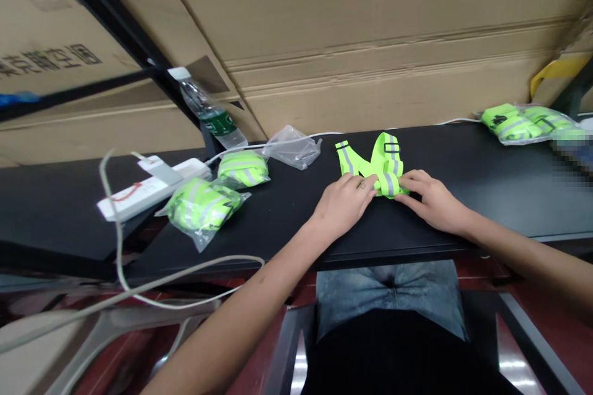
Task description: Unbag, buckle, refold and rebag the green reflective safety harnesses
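Note:
A neon-green reflective strap point(389, 184) with grey stripes and black buckles lies on the black table, its near end rolled up. Two loose ends of it spread away from me behind the roll. My left hand point(345, 202) grips the roll's left side, fingers closed on it. From the right, my right hand point(433, 200) pinches the other side of the roll between thumb and fingers. The fingertips of the left hand are partly hidden by the hand itself.
Bagged green straps point(199, 207) and a smaller bag point(243, 168) lie left, near a white power strip point(152, 188) with cables. A crumpled clear bag point(291, 147) and a leaning bottle point(210, 111) stand behind. More bagged straps point(528, 123) lie far right. Cardboard boxes point(370, 31) wall the back.

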Available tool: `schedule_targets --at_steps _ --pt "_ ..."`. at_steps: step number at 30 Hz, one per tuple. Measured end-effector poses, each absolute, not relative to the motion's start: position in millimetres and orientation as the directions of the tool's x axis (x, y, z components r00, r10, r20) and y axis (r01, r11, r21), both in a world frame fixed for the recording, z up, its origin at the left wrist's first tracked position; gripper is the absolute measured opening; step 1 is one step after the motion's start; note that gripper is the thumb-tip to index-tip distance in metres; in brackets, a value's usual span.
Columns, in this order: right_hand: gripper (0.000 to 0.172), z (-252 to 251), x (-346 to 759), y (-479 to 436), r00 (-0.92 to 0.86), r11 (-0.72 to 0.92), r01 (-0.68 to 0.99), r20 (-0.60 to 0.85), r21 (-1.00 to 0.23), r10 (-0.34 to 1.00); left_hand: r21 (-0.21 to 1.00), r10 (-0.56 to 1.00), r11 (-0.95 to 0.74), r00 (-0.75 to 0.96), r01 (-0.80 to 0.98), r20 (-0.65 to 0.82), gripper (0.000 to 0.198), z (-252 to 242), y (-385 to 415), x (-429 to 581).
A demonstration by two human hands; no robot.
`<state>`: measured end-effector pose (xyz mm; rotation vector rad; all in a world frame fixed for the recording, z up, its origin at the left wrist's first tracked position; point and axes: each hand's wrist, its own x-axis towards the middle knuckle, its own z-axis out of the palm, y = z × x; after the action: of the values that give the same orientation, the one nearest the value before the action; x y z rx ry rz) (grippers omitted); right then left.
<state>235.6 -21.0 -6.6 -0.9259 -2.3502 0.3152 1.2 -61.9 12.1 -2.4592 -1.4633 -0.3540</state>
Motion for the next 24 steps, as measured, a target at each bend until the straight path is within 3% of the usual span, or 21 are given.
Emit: schedule_targets --at_steps 3,8,11,14,16,24 --pt "0.032 -8 234 -24 -0.497 0.691 0.555 0.481 -0.464 0.722 -0.112 0.806 -0.466 0.474 0.877 0.355 0.035 11 -62 0" --pt "0.026 -9 238 -28 -0.6 0.759 0.548 0.466 -0.352 0.65 -0.136 0.792 -0.488 0.502 0.862 0.347 0.039 11 -65 -1" --pt "0.036 -7 242 -27 -0.606 0.739 0.528 0.424 -0.418 0.673 -0.12 0.79 -0.505 0.514 0.854 0.335 0.041 11 -67 -3" --pt "0.028 -4 243 -26 -0.587 0.708 0.532 0.402 -0.464 0.703 -0.104 0.792 -0.509 0.512 0.855 0.332 0.036 10 -67 -4" --pt "0.022 -2 243 -24 -0.617 0.74 0.51 0.414 -0.438 0.67 -0.094 0.792 -0.509 0.509 0.855 0.337 0.036 9 -67 -5" --pt "0.025 -1 245 -11 -0.756 0.857 0.394 0.413 -0.332 0.508 -0.087 0.787 -0.526 0.522 0.846 0.328 0.033 10 -70 -5"
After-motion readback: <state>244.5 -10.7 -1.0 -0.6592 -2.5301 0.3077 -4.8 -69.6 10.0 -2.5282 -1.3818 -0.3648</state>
